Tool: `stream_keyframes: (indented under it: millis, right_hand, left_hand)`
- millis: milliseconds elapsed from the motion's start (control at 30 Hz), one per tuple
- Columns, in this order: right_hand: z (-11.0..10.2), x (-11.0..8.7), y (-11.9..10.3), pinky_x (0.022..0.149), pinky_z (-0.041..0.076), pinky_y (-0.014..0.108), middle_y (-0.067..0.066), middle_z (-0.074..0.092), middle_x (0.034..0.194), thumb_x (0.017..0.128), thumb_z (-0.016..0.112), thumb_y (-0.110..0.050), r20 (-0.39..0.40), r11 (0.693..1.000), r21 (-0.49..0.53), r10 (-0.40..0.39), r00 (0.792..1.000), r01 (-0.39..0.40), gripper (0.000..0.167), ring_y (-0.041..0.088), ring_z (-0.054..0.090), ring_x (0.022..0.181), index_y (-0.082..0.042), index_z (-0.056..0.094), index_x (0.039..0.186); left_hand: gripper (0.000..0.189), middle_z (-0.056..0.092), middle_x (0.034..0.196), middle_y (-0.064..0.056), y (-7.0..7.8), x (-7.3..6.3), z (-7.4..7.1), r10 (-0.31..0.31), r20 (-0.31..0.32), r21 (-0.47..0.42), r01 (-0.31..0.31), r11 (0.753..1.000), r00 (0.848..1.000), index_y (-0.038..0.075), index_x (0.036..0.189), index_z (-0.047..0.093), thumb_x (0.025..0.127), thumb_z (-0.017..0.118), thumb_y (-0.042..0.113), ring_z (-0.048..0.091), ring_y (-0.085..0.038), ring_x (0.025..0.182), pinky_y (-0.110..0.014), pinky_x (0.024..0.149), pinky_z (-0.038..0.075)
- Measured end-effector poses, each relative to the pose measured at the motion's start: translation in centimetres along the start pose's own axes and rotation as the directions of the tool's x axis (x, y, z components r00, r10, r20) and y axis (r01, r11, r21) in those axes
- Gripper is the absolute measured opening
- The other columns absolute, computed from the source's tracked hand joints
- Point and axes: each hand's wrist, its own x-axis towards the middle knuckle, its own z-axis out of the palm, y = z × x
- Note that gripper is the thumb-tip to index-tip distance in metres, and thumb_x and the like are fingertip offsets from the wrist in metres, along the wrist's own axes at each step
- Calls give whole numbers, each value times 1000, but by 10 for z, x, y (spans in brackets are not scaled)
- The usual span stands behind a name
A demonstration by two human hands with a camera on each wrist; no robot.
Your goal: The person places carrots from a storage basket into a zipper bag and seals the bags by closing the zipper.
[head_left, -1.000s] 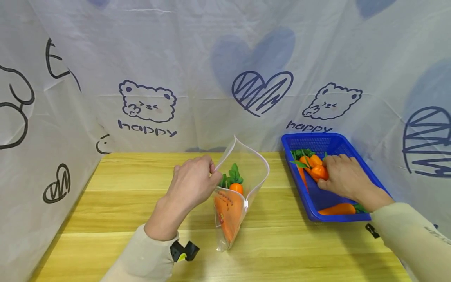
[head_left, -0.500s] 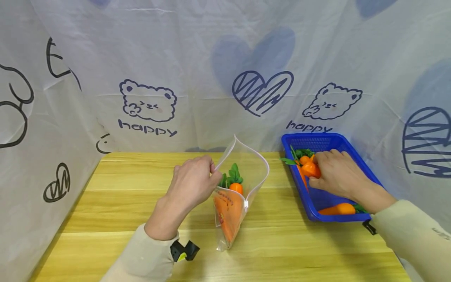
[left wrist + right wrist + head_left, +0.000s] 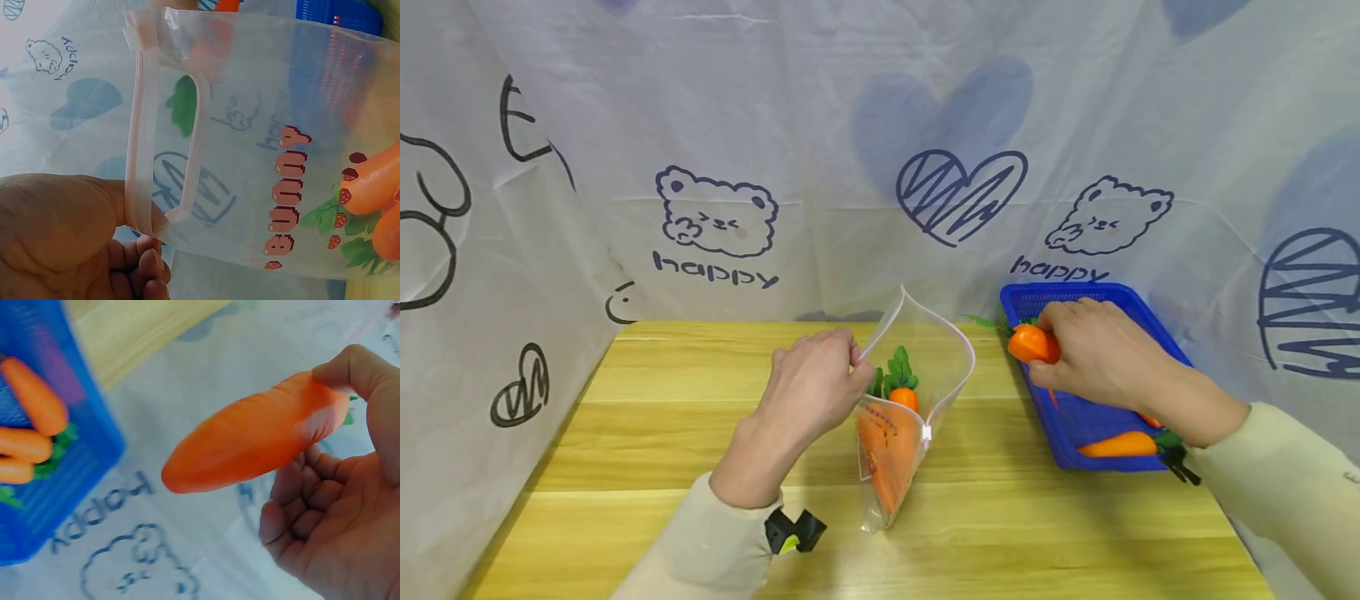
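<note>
My left hand [image 3: 820,383] pinches the rim of a clear zip bag [image 3: 943,358], holding its mouth wide open. Inside the bag are orange carrots [image 3: 375,187] with green leaves, seen through the film printed "Bunny". A white slider [image 3: 927,432] sits at the zip's near end. My right hand [image 3: 1097,350] grips an orange carrot [image 3: 250,437] between thumb and fingers, above the left side of a blue basket [image 3: 1052,425]. In the right wrist view its tapered tip points away from the hand; its leafy end is partly hidden behind the thumb.
Several more carrots lie in the basket, one carrot [image 3: 1120,445] along its near wall. Wooden tabletop [image 3: 700,400] spreads under the bag and basket. A printed white cloth [image 3: 835,150] hangs behind and at both sides.
My right hand has lifted the carrot up and leftward from among the others in the basket. The left hand and the bag have stayed almost still.
</note>
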Motion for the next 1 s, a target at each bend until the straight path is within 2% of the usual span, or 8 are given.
stream_keyframes:
  millis: [100, 200, 367, 500, 633, 767, 900, 1000]
  right_hand:
    - [-14, 5, -16, 59, 37, 33, 0, 53, 71, 81, 77, -33, 58, 998, 44, 52, 997, -55, 28, 20, 49, 63, -12, 59, 85]
    - [-28, 11, -32, 55, 38, 33, 1, 55, 71, 82, 75, -33, 147, 990, 71, 109, 983, -120, 27, 19, 50, 59, -13, 57, 84]
    - [-46, 26, -56, 52, 42, 32, 2, 58, 70, 82, 73, -36, 307, 977, 78, 166, 937, -199, 26, 19, 55, 55, -13, 59, 82]
    - [-53, 40, -76, 51, 41, 30, 0, 54, 67, 83, 72, -38, 406, 978, 75, 147, 902, -193, 28, 18, 55, 55, -15, 58, 74]
    - [-51, 57, -92, 51, 36, 27, -4, 47, 59, 82, 71, -37, 468, 984, 79, 104, 878, -158, 33, 16, 51, 52, -18, 51, 64]
    - [-41, 75, -102, 51, 32, 26, -5, 48, 56, 82, 71, -37, 513, 982, 106, 82, 854, -158, 35, 14, 50, 51, -19, 50, 61]
    - [-27, 90, -106, 49, 30, 25, -5, 48, 55, 83, 69, -37, 537, 973, 153, 63, 841, -171, 35, 13, 45, 50, -18, 52, 59]
    - [-18, 98, -108, 46, 27, 25, -6, 42, 53, 85, 67, -37, 534, 967, 177, 65, 843, -186, 37, 12, 40, 47, -19, 50, 57]
  left_hand:
    - [10, 61, 74, 2, 1, 0, 0, 0, -1, 0, 0, 1000, 1000, 16, 85, 62, 92, 64, 22, 56, -25, 74, -43, 73, 38]
    - [9, 61, 74, 2, 3, 0, 0, -3, -3, 0, 3, 1000, 1000, 16, 85, 62, 92, 63, 22, 56, -25, 75, -43, 73, 38]
    - [8, 61, 74, 1, 6, 0, 1, -6, -5, 1, 6, 1000, 1000, 16, 86, 62, 92, 62, 21, 56, -25, 76, -44, 75, 39]
    - [8, 61, 74, 1, 10, 0, 3, -1, -16, 7, 1, 1000, 1000, 16, 86, 62, 93, 62, 21, 56, -24, 75, -43, 75, 39]
    - [9, 60, 74, 2, 14, 1, 6, 11, -21, 4, -11, 1000, 1000, 17, 84, 60, 93, 62, 19, 55, -24, 74, -41, 72, 36]
    - [9, 59, 74, 2, 18, 1, 9, 25, -17, -1, -25, 1000, 1000, 17, 83, 58, 92, 61, 18, 55, -24, 75, -42, 73, 36]
    - [10, 59, 75, 2, 21, 1, 12, 32, -19, -3, -32, 999, 999, 17, 83, 57, 92, 62, 18, 55, -24, 76, -43, 75, 37]
    - [10, 58, 76, 3, 22, 0, 13, 47, -25, -1, -47, 999, 999, 17, 83, 57, 92, 61, 18, 55, -24, 76, -43, 76, 37]
